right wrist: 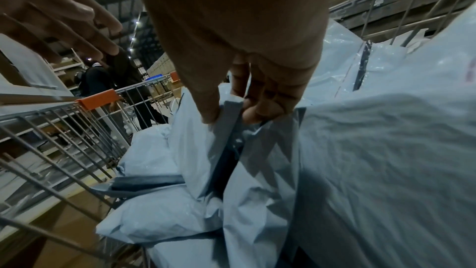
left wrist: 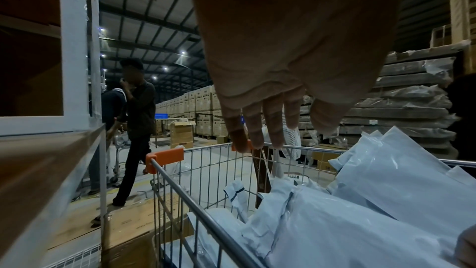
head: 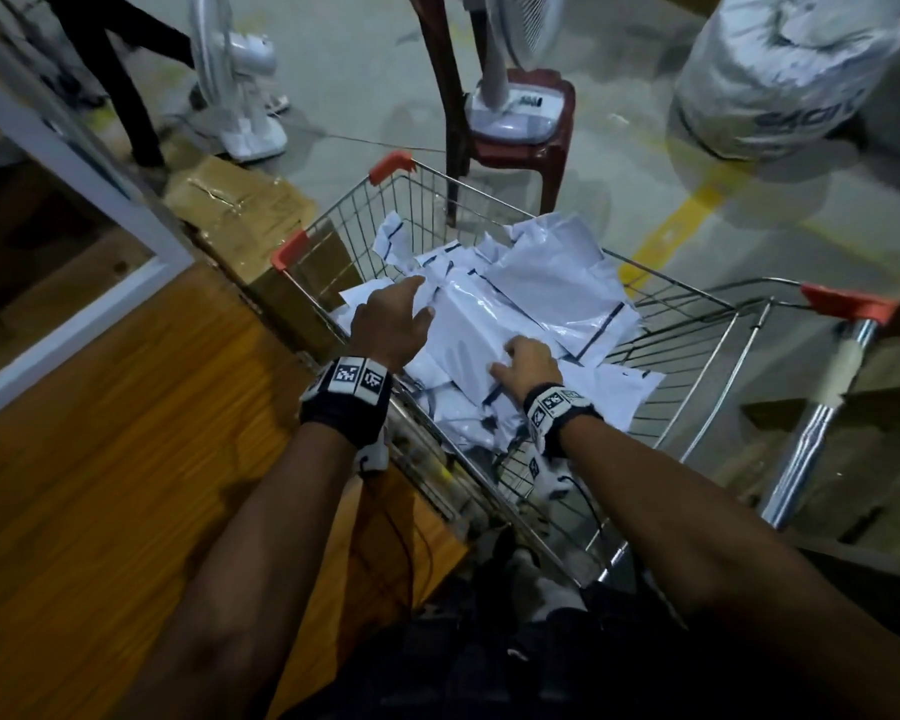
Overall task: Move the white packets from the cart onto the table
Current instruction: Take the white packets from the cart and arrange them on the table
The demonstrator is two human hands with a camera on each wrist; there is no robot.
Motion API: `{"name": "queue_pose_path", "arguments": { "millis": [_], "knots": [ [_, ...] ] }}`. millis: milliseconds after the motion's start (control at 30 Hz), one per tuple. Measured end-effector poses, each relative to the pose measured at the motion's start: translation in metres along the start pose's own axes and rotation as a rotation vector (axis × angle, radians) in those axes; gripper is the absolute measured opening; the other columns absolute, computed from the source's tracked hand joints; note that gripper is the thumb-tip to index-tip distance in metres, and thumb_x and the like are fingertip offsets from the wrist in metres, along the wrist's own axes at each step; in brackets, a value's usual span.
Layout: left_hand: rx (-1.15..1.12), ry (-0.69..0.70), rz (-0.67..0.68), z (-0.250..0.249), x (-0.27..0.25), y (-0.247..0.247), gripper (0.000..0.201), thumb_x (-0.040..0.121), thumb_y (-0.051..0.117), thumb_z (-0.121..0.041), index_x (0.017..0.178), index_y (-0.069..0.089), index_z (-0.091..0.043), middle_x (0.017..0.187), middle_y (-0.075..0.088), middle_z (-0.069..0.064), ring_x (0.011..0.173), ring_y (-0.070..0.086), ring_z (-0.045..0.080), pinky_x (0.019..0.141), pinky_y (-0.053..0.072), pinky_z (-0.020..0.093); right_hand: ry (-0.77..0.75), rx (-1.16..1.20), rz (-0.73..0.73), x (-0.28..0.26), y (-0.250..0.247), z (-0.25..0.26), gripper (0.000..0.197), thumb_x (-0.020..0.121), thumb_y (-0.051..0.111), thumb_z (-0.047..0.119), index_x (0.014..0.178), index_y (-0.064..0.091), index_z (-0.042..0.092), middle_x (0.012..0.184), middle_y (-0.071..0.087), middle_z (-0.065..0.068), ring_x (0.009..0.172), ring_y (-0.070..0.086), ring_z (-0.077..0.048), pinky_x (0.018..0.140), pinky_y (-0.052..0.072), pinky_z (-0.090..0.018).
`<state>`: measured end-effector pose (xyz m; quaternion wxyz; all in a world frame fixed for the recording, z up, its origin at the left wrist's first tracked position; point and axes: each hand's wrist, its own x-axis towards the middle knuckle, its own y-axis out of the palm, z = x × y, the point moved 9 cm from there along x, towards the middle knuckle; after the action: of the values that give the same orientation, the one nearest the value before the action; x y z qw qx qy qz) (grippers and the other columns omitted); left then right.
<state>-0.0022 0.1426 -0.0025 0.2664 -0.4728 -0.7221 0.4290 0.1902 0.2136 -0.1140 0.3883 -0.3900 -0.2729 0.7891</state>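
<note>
white packets (head: pixel 494 324) fill the wire cart (head: pixel 697 366), a loose heap of glossy, crinkled plastic mailers, pale and slightly bluish in the dim light, each with a dark strip along its sealed edge. the right hand (right wrist: pixel 247 80) has its grip on one of them: thumb and curled fingers (right wrist: pixel 260 109) pinch the folded dark-edged flap of a packet near the side of the heap closest to the person, and the film bunches into creases below the pinch. the left hand (head: pixel 391 319) has no grip on anything; its fingers are straight and spread, held over the heap at the cart's left side, and whether the fingertips touch the plastic cannot be told from these views. all the packets lie inside the cart, some flat, others crumpled or standing on edge against the mesh. orange plastic caps mark the cart's corners. just beside the cart on the left is the wooden worktop (head: pixel 100 459), with a white frame along its far edge. beyond the cart stand cardboard boxes (head: pixel 240 210), a dark red plastic chair (head: pixel 515 148) and white pedestal fans (head: pixel 245 96) on the concrete floor.
</note>
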Motion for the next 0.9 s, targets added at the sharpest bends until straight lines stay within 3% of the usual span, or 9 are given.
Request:
{"name": "queue_pose_path", "arguments": {
  "millis": [100,167,333,400,467,600,700,767,900],
  "knots": [
    [-0.014,0.025,-0.055,-0.004,0.006,-0.001,0.051,0.089,0.053,-0.037,0.132,0.059,-0.011,0.119,0.068,0.017,0.112,0.062,0.036,0.092,0.051,0.049,-0.024,0.02,0.024,-0.001,-0.004,0.006,0.031,0.085,0.071,0.032,0.106,0.063,0.01,0.102,0.063,-0.008,0.103,0.06,-0.031,0.077,0.046,-0.033],
    [-0.024,0.02,-0.064,-0.004,0.011,0.001,0.049,0.091,0.046,-0.038,0.13,0.06,-0.012,0.116,0.068,0.018,0.11,0.063,0.037,0.09,0.052,0.049,-0.024,0.06,-0.017,-0.003,-0.017,0.006,0.034,0.084,0.073,0.031,0.108,0.066,0.008,0.107,0.067,-0.012,0.104,0.062,-0.032,0.082,0.048,-0.034],
    [-0.027,0.029,-0.005,0.008,0.036,0.016,0.04,0.1,0.047,-0.023,0.138,0.052,-0.014,0.129,0.062,0.014,0.12,0.057,0.033,0.1,0.047,0.046,0.051,0.156,-0.188,-0.02,-0.07,-0.022,0.034,0.084,0.075,0.031,0.106,0.067,0.006,0.105,0.067,-0.016,0.099,0.063,-0.031,0.075,0.041,-0.026],
    [-0.024,0.041,0.068,0.011,0.05,0.027,0.043,0.1,0.046,-0.022,0.143,0.047,-0.017,0.138,0.057,0.012,0.128,0.052,0.031,0.106,0.042,0.046,0.113,0.27,-0.26,-0.033,-0.085,-0.047,0.029,0.084,0.076,0.029,0.103,0.064,0.011,0.102,0.068,-0.013,0.092,0.067,-0.031,0.082,0.053,-0.036],
    [0.034,0.041,0.167,0.009,0.063,0.04,0.047,0.101,0.046,-0.024,0.147,0.041,-0.018,0.148,0.048,0.009,0.135,0.044,0.03,0.111,0.036,0.045,0.17,0.365,-0.33,-0.045,-0.095,-0.07,0.025,0.082,0.075,0.031,0.096,0.061,0.016,0.096,0.068,-0.011,0.083,0.069,-0.033,0.079,0.058,-0.048],
    [0.163,0.089,0.333,-0.004,0.077,0.068,0.056,0.1,0.052,-0.026,0.152,0.033,-0.018,0.157,0.035,0.008,0.143,0.033,0.03,0.115,0.029,0.047,0.313,0.419,-0.424,-0.059,-0.104,-0.101,0.023,0.082,0.071,0.026,0.099,0.056,0.021,0.097,0.067,-0.017,0.082,0.068,-0.034,0.076,0.059,-0.051],
    [0.223,0.132,0.37,-0.016,0.081,0.088,0.064,0.096,0.057,-0.026,0.153,0.029,-0.025,0.158,0.03,0.008,0.142,0.032,0.032,0.112,0.033,0.051,0.393,0.412,-0.456,-0.065,-0.105,-0.103,0.019,0.09,0.062,0.017,0.107,0.053,0.018,0.099,0.058,-0.015,0.086,0.064,-0.036,0.077,0.058,-0.05],
    [0.262,0.16,0.376,-0.023,0.082,0.1,0.069,0.093,0.061,-0.024,0.153,0.027,-0.03,0.159,0.026,0.008,0.141,0.032,0.033,0.109,0.036,0.051,0.448,0.405,-0.419,-0.069,-0.095,-0.102,0.02,0.092,0.059,0.016,0.109,0.049,0.016,0.098,0.055,-0.013,0.09,0.064,-0.039,0.078,0.057,-0.051],
    [0.394,0.174,0.438,-0.019,0.076,0.125,0.071,0.093,0.062,-0.023,0.154,0.026,-0.035,0.161,0.021,0.006,0.146,0.023,0.029,0.109,0.032,0.051,0.502,0.266,-0.166,-0.066,-0.063,-0.106,0.032,0.084,0.054,0.028,0.11,0.041,0.014,0.106,0.064,-0.021,0.085,0.067,-0.04,0.074,0.058,-0.052]
  ]
}}
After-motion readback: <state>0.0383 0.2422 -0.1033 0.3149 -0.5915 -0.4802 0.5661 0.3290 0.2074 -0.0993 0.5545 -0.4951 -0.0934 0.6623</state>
